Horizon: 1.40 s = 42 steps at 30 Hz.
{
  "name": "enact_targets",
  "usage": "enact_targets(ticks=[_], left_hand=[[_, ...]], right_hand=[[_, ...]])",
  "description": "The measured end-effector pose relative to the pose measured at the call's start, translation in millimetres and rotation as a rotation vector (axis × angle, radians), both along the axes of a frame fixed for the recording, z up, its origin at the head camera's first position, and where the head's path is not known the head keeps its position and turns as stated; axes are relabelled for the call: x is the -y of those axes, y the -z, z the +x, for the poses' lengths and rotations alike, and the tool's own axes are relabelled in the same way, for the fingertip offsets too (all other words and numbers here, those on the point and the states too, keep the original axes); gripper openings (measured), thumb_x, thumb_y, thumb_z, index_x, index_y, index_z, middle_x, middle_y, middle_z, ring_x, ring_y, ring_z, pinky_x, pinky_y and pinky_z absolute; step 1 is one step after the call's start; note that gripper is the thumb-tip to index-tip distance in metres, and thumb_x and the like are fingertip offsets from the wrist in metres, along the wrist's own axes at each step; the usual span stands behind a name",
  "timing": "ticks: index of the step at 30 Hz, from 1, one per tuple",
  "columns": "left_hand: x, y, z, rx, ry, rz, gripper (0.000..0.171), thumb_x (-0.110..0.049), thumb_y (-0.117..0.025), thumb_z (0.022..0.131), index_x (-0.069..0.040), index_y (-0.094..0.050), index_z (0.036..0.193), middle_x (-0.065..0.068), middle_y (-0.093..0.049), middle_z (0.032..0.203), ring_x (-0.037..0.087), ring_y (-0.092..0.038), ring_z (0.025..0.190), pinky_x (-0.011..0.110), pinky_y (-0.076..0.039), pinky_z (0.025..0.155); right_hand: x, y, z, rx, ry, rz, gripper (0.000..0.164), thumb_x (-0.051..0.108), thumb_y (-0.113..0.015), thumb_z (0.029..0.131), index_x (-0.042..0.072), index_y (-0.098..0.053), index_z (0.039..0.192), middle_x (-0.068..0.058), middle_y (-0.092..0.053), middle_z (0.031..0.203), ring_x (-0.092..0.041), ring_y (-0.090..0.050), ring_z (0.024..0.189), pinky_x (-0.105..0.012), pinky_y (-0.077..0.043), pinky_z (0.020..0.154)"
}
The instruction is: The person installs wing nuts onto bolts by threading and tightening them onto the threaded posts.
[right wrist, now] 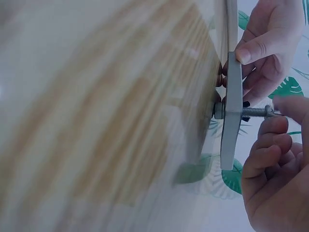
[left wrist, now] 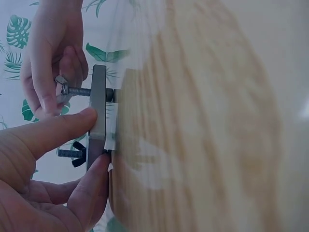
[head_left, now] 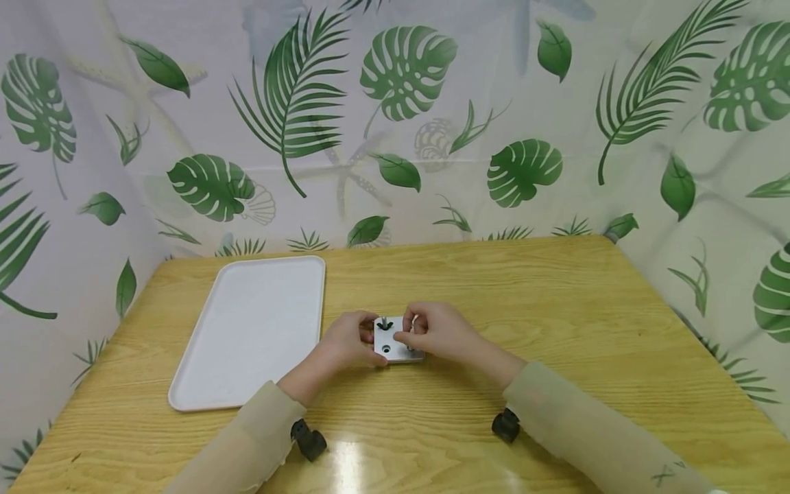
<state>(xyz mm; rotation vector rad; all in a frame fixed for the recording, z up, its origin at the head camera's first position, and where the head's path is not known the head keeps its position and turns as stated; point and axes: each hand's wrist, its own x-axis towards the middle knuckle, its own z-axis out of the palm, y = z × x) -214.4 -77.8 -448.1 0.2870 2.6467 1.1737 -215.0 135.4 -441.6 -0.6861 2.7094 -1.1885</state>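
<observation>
Metal plate [head_left: 397, 348] lies on the near-middle part of the desk [head_left: 524, 295], between the two hands, right of the white tray [head_left: 247, 336]; tray just beside the left forearm, bearing nothing that I can see.

Left hand [head_left: 348, 341]: fingers grasping the plate by its left side, thumb at the near corner, the others round the far side; likely a steadying grip, keeping the plate from spinning with any twist; top face left uncovered, which gives the other hand room.

Right hand [head_left: 444, 328]: fingers curled in a pinch on a silver wing nut [left wrist: 62, 86]; nut sits near the tip of its bolt [left wrist: 78, 91], bare thread showing between nut and plate; a fingertip hold on the wings seems suited to turning.

Second bolt [left wrist: 64, 153] stands at the plate's far left, black wing nut [head_left: 385, 325] down close against the face; bare hole [head_left: 386, 348] nearer the person.

Bolt head [left wrist: 115, 95] below the plate; threads point up, presumably for reach from above; whether the head bears on the desk, cannot tell.
</observation>
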Motion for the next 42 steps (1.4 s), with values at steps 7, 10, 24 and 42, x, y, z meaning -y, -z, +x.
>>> enact_targets(ticks=[7, 10, 24, 42], left_hand=[[1, 1.4, 0.2, 0.000, 0.002, 0.001, 0.082, -0.006, -0.097, 0.075, 0.002, -0.058, 0.146, 0.012, -0.073, 0.123, 0.020, -0.070, 0.108, 0.035, -0.058, 0.092], [1, 1.4, -0.7, 0.000, 0.005, 0.001, 0.081, -0.007, -0.097, 0.075, 0.002, -0.058, 0.145, 0.011, -0.073, 0.122, 0.019, -0.069, 0.106, 0.035, -0.057, 0.092], [0, -1.4, 0.2, 0.008, 0.003, -0.003, 0.082, -0.008, -0.096, 0.076, 0.003, -0.057, 0.147, 0.012, -0.072, 0.121, 0.020, -0.067, 0.107, 0.036, -0.056, 0.094], [0, -0.3, -0.9, 0.021, -0.002, 0.001, 0.083, -0.008, -0.096, 0.076, 0.002, -0.056, 0.148, 0.012, -0.072, 0.124, 0.020, -0.067, 0.109, 0.036, -0.057, 0.095]], right_hand=[[-1, -2.3, 0.6, 0.024, -0.036, 0.013, 0.007, 0.016, -0.069, 0.104, 0.010, -0.071, 0.104, 0.008, -0.048, 0.058, -0.008, -0.039, 0.052, -0.023, -0.034, 0.053], [-9, -2.9, -1.1, 0.032, -0.071, 0.011, 0.015, 0.017, -0.066, 0.104, 0.008, -0.072, 0.114, 0.006, -0.052, 0.065, -0.009, -0.044, 0.058, -0.024, -0.038, 0.058], [-26, 0.2, -9.4, 0.149, -0.253, -0.130, 0.027, 0.002, -0.068, 0.097, -0.003, -0.072, 0.123, 0.000, -0.064, 0.088, -0.012, -0.058, 0.080, -0.022, -0.050, 0.072], [-9, -3.7, -0.3, -0.029, -0.094, 0.069, 0.010, 0.016, -0.071, 0.100, 0.009, -0.067, 0.104, 0.000, -0.062, 0.080, -0.010, -0.052, 0.068, -0.024, -0.044, 0.064]])
